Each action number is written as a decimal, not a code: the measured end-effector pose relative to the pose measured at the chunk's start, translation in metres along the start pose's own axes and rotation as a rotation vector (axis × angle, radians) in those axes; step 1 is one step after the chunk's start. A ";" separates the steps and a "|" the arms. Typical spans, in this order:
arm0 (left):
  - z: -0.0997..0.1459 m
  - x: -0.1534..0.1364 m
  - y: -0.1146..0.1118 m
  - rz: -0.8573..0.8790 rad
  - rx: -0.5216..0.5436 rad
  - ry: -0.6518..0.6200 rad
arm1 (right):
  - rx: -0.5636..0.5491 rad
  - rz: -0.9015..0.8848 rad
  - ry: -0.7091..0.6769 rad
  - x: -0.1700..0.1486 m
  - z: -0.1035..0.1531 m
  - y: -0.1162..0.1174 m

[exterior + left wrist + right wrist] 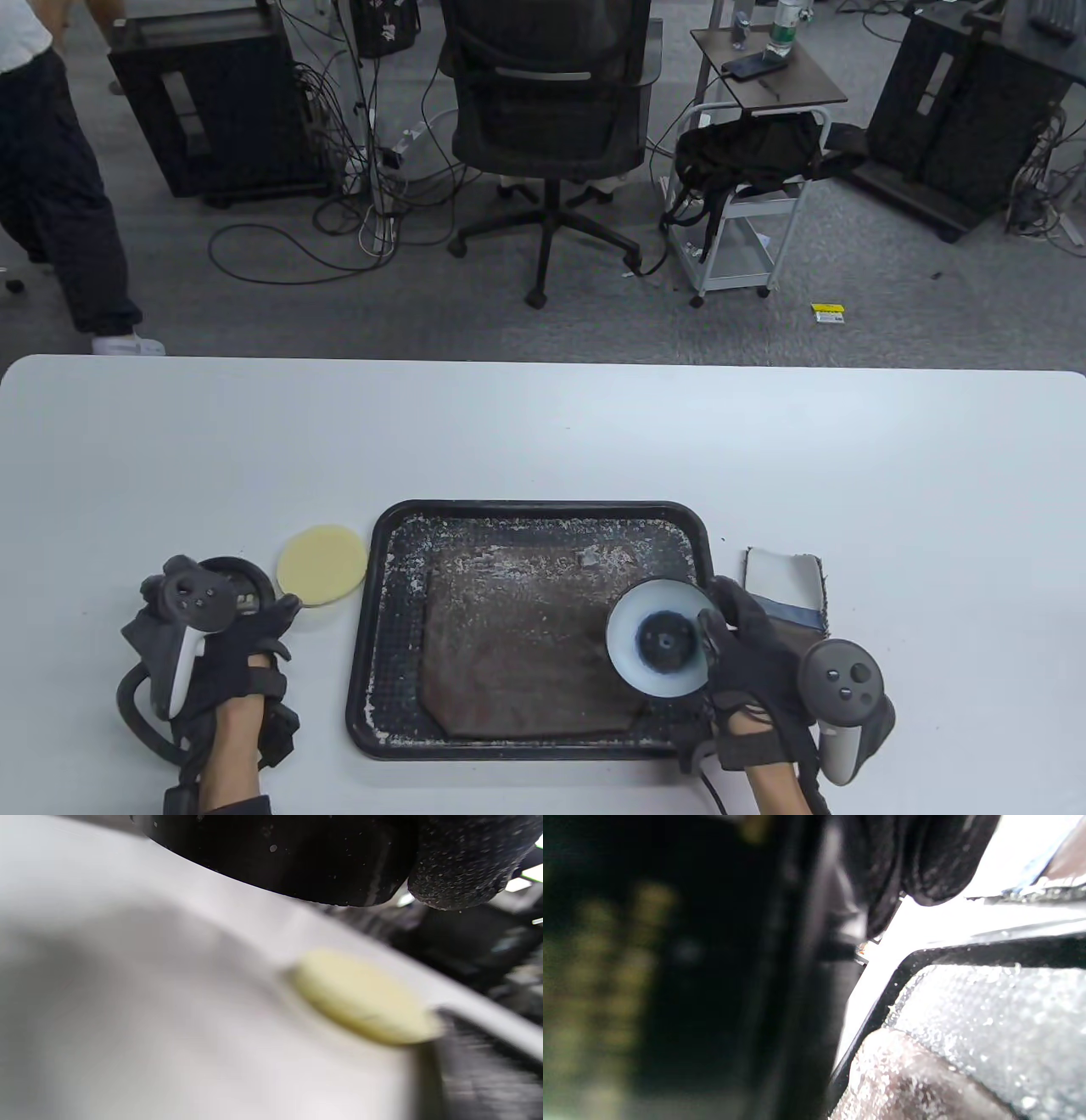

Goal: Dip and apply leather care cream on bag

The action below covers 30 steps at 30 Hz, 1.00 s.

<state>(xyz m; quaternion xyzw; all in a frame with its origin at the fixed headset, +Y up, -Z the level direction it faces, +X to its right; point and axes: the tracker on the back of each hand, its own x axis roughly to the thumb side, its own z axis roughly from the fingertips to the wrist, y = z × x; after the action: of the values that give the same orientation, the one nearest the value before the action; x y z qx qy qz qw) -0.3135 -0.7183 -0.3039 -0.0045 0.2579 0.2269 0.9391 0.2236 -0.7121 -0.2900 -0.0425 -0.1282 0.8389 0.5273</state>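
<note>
A brown leather bag piece (517, 645) lies flat in a black tray (382, 594) speckled with white flakes. My right hand (717, 613) grips an open round cream jar (660, 638), tilted over the tray's right side with its white inside facing up. In the right wrist view the jar (691, 963) is a dark blur on the left, with gloved fingers (925, 857) above the tray rim (878, 1014) and the leather (903, 1082). My left hand (284, 626) holds a black round lid (237, 579) left of the tray. A yellow round sponge pad (322, 564) lies beside it, also blurred (365, 997) under the lid (297, 857).
A folded cloth swatch (785, 586), white and dark, lies right of the tray behind my right hand. The white table (543, 424) runs wide beyond the tray. Behind it stand an office chair (547, 110), a cart (747, 212), cables, and a person's legs (59, 187).
</note>
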 end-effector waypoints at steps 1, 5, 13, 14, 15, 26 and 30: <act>0.006 0.010 0.002 0.030 0.014 -0.067 | 0.001 -0.001 0.003 0.001 0.001 0.002; 0.042 0.069 -0.007 0.191 -0.036 -0.391 | 0.016 -0.008 -0.012 0.005 0.004 0.010; 0.106 0.145 -0.062 0.376 -0.361 -0.788 | 0.032 -0.046 -0.025 0.006 0.006 0.016; 0.110 0.149 -0.068 0.386 -0.387 -0.815 | 0.041 -0.049 -0.029 0.006 0.007 0.018; 0.113 0.152 -0.071 0.391 -0.400 -0.830 | 0.048 -0.051 -0.032 0.007 0.008 0.020; 0.137 0.170 -0.100 0.422 -0.543 -0.970 | 0.187 -0.208 0.054 0.010 0.016 0.052; 0.141 0.170 -0.101 0.415 -0.533 -0.958 | 0.286 -0.194 0.037 0.013 0.019 0.062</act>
<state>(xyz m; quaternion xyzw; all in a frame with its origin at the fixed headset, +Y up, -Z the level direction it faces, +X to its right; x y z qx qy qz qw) -0.0719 -0.7193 -0.2755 -0.0868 -0.2660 0.4397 0.8534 0.1592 -0.7292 -0.2867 0.0300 -0.0014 0.7929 0.6087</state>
